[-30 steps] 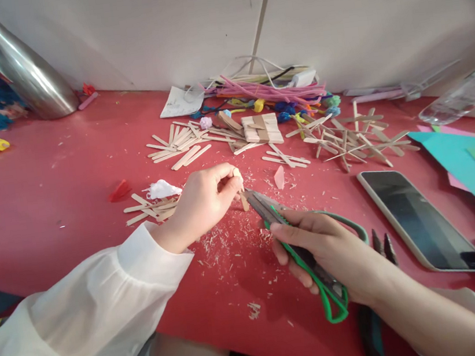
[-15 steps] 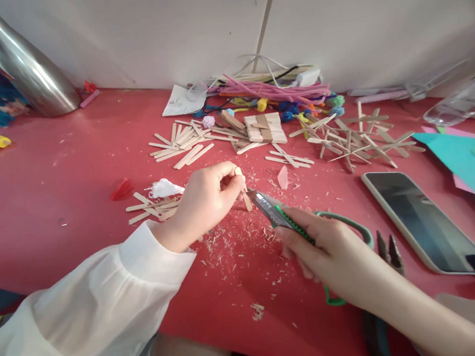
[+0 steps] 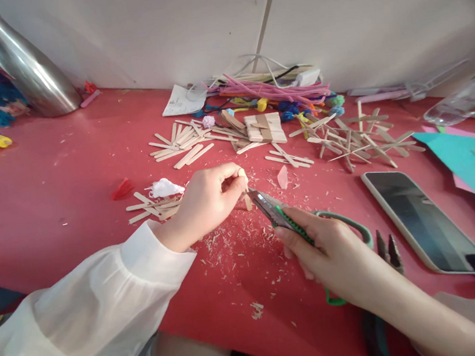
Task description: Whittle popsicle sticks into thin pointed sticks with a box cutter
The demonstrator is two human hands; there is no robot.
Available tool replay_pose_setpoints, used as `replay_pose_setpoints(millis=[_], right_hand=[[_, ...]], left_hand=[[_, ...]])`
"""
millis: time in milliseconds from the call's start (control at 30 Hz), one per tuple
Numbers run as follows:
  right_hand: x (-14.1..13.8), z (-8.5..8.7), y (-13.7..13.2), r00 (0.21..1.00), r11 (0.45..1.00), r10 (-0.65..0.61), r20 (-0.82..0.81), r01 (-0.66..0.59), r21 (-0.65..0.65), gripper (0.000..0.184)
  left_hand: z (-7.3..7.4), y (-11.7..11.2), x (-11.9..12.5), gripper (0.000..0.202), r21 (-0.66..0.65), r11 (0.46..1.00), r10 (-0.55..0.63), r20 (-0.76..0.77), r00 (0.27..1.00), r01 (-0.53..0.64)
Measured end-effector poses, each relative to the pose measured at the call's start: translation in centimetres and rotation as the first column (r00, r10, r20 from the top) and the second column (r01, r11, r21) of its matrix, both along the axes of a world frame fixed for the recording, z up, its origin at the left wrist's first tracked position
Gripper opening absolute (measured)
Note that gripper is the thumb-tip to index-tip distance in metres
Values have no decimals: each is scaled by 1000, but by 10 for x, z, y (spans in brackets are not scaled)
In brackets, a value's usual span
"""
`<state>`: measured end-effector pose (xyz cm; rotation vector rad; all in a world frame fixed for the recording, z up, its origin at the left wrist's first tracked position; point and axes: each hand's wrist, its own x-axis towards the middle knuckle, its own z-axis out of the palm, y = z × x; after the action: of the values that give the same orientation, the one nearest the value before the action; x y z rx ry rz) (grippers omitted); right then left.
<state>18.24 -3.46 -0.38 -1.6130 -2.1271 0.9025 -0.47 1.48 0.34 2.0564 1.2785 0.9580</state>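
Observation:
My left hand (image 3: 217, 195) pinches a wooden craft stick (image 3: 248, 202), held upright with its lower end over the red table. My right hand (image 3: 322, 242) is closed round a utility knife (image 3: 274, 211) with a grey and green body. The knife's blade end is at the stick, just below my left fingertips; whether it touches the wood I cannot tell for sure. Wood shavings (image 3: 233, 248) lie scattered beneath both hands. A small pile of craft sticks (image 3: 156, 206) and a white tuft (image 3: 165, 187) lie beside my left wrist.
Behind my hands lie loose craft sticks (image 3: 180, 142), a stick bundle (image 3: 272, 126) and pink pipe cleaners (image 3: 270, 92). On the right are a phone (image 3: 427, 223), pliers tips (image 3: 388, 251) and coloured paper (image 3: 473, 170). A metal jug (image 3: 38, 76) stands back left.
My left hand and the stick have shifted very slightly to the right. The knife remains almost in place at the stick.

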Motion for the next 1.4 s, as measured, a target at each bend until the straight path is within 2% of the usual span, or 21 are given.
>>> replay_pose_setpoints(millis=[167, 367, 533, 600, 667, 733, 833, 900, 1033, 1233, 1400], right_hand=[[-2, 3, 2, 957, 954, -122, -261, 41, -297, 24], [-4, 10, 5, 813, 808, -323, -485, -30, -589, 27], [-1, 12, 9, 707, 681, -470, -528, -90, -727, 27], [1, 13, 11, 684, 647, -505, -527, -105, -756, 23], [2, 14, 12, 686, 639, -508, -521, -106, -762, 22], [3, 15, 11, 715, 673, -463, -524, -102, -733, 24], [2, 15, 9, 799, 798, -328, -504, -51, -600, 25], [2, 12, 6, 875, 877, -234, -424, 1, -481, 27], [3, 5, 3, 964, 969, -103, -246, 41, -244, 25], [3, 3, 2, 1000, 1000, -15, -24, 15, -9, 19], [2, 3, 3, 994, 978, -21, 110, -2, 207, 17]], left_hand=[[0, 0, 1, 21, 13, 1000, 3, 1, 1000, -3], [-1, 0, 0, 21, 36, 999, -3, 3, 1000, 3], [-3, 2, 0, 20, 32, 999, 12, -5, 1000, -12], [-5, 4, 0, 19, 21, 1000, 21, -1, 1000, -21], [-7, 5, -1, 18, 1, 1000, 13, 25, 1000, -13], [-9, 6, -1, 18, -17, 1000, 3, 61, 998, -2], [-11, 8, -2, 18, -50, 999, -15, 107, 994, 20], [-11, 8, -2, 17, -72, 997, -28, 147, 989, 39], [-10, 8, -1, 17, -78, 995, -40, 200, 979, 56], [-5, 4, 0, 17, -27, 1000, 5, 88, 996, -3], [-4, 3, 0, 19, 3, 1000, 26, 26, 999, -27]])
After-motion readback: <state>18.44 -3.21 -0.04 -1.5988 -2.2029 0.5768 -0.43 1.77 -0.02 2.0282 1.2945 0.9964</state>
